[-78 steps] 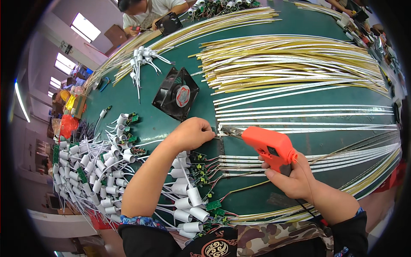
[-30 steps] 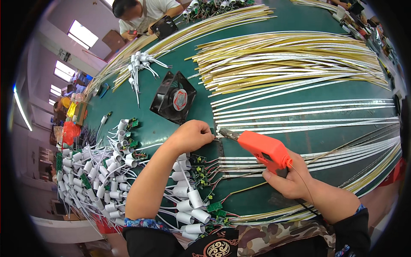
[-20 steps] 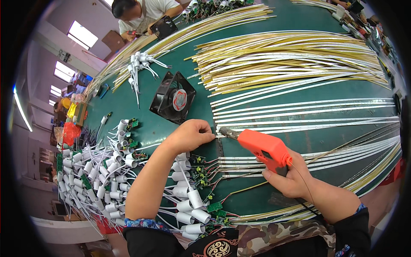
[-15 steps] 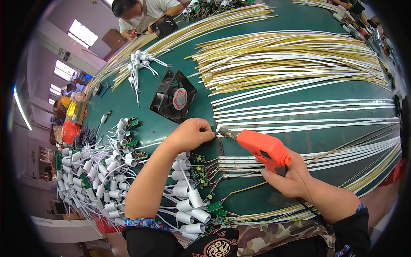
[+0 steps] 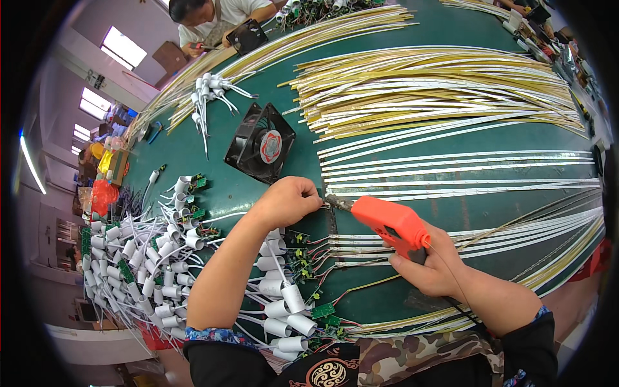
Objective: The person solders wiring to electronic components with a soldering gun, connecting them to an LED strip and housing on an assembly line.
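With your right hand (image 5: 431, 271) gripping the orange pistol-shaped soldering gun (image 5: 390, 222), its metal tip (image 5: 338, 202) sits just beside your left hand's (image 5: 288, 202) pinched-shut fingertips (image 5: 314, 200) and may burn them if it slips.

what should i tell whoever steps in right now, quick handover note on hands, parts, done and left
Left hand: fist pinching something small at the tool tip; too small to tell what.
Right hand: gripping the orange soldering gun, tip at the left fingers.
Parts: white strips fan right over the green table; small green boards with red wires sit at the nearer strips' ends; white caps heaped left; black fan behind.
Done: nearer strips look wired.
Left: strips beyond the tip, apparently.
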`<action>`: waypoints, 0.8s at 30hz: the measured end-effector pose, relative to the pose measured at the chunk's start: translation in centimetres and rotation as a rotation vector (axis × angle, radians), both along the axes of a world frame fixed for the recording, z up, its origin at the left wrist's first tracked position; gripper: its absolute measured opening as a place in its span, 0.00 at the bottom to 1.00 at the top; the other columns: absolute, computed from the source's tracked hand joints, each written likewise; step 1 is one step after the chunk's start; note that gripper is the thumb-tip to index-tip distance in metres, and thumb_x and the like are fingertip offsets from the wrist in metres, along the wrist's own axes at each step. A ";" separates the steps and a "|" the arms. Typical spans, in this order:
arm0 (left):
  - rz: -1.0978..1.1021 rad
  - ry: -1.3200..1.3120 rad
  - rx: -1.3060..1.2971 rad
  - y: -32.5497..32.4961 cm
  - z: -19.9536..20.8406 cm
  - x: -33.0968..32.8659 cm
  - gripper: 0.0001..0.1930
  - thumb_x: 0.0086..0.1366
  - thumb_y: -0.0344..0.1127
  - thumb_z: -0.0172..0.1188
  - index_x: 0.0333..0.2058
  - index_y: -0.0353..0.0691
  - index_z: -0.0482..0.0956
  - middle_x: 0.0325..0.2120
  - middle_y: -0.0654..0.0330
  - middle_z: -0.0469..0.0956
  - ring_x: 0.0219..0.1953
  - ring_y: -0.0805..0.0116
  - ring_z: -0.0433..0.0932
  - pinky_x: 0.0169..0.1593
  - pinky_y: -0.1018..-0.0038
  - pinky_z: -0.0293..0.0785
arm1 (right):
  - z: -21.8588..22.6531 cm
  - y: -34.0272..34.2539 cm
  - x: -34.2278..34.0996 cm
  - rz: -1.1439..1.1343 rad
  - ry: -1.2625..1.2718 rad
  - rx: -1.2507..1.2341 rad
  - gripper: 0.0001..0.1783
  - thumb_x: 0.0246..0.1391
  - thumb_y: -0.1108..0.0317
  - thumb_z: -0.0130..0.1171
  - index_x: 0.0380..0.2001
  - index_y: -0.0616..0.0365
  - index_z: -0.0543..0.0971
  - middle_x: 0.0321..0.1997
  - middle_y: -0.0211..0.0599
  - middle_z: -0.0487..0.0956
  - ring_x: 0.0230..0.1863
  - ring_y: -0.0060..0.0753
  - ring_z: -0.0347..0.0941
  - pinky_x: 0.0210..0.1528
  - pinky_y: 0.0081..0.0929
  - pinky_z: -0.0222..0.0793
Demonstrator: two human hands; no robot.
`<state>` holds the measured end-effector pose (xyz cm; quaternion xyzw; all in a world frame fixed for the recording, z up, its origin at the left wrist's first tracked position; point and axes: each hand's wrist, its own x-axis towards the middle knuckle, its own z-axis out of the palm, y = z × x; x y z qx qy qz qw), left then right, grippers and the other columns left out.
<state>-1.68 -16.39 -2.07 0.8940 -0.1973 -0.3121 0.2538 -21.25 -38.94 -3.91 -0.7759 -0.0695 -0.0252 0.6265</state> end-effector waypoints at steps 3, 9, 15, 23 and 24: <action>0.001 -0.010 0.024 -0.1 0.2 -0.1 0.09 0.58 0.36 0.62 0.26 0.35 0.79 0.18 0.66 0.74 0.22 0.79 0.69 0.27 0.76 0.66 | 0.2 0.0 0.0 0.002 0.011 -0.012 0.30 0.49 0.71 0.62 0.57 0.61 0.70 0.43 0.44 0.78 0.41 0.42 0.77 0.48 0.33 0.71; -0.006 -0.032 0.002 0.0 0.1 -0.1 0.10 0.58 0.36 0.63 0.25 0.35 0.79 0.18 0.65 0.74 0.22 0.78 0.69 0.27 0.75 0.66 | 0.6 0.0 -0.2 0.001 0.029 0.000 0.27 0.49 0.71 0.62 0.54 0.61 0.71 0.37 0.39 0.78 0.37 0.37 0.76 0.46 0.31 0.71; -0.008 -0.019 0.025 -0.1 0.2 0.0 0.10 0.58 0.36 0.63 0.25 0.35 0.79 0.17 0.66 0.73 0.22 0.78 0.68 0.26 0.75 0.65 | 0.5 -0.3 -0.6 -0.033 0.028 0.050 0.25 0.49 0.70 0.63 0.52 0.61 0.72 0.35 0.39 0.78 0.36 0.37 0.75 0.44 0.31 0.70; -0.004 -0.015 0.015 -0.1 0.0 0.0 0.09 0.58 0.36 0.63 0.25 0.36 0.79 0.17 0.67 0.73 0.22 0.79 0.68 0.25 0.76 0.65 | 0.9 -0.6 -0.7 -0.032 0.028 0.008 0.27 0.49 0.69 0.62 0.54 0.62 0.71 0.38 0.41 0.77 0.37 0.39 0.75 0.45 0.32 0.70; -0.007 -0.017 0.018 -0.1 0.1 0.0 0.09 0.58 0.36 0.63 0.25 0.36 0.79 0.17 0.67 0.73 0.22 0.79 0.68 0.25 0.76 0.65 | 0.8 -0.6 -0.7 -0.041 -0.008 -0.001 0.28 0.49 0.69 0.62 0.55 0.62 0.71 0.39 0.42 0.77 0.37 0.40 0.75 0.45 0.32 0.70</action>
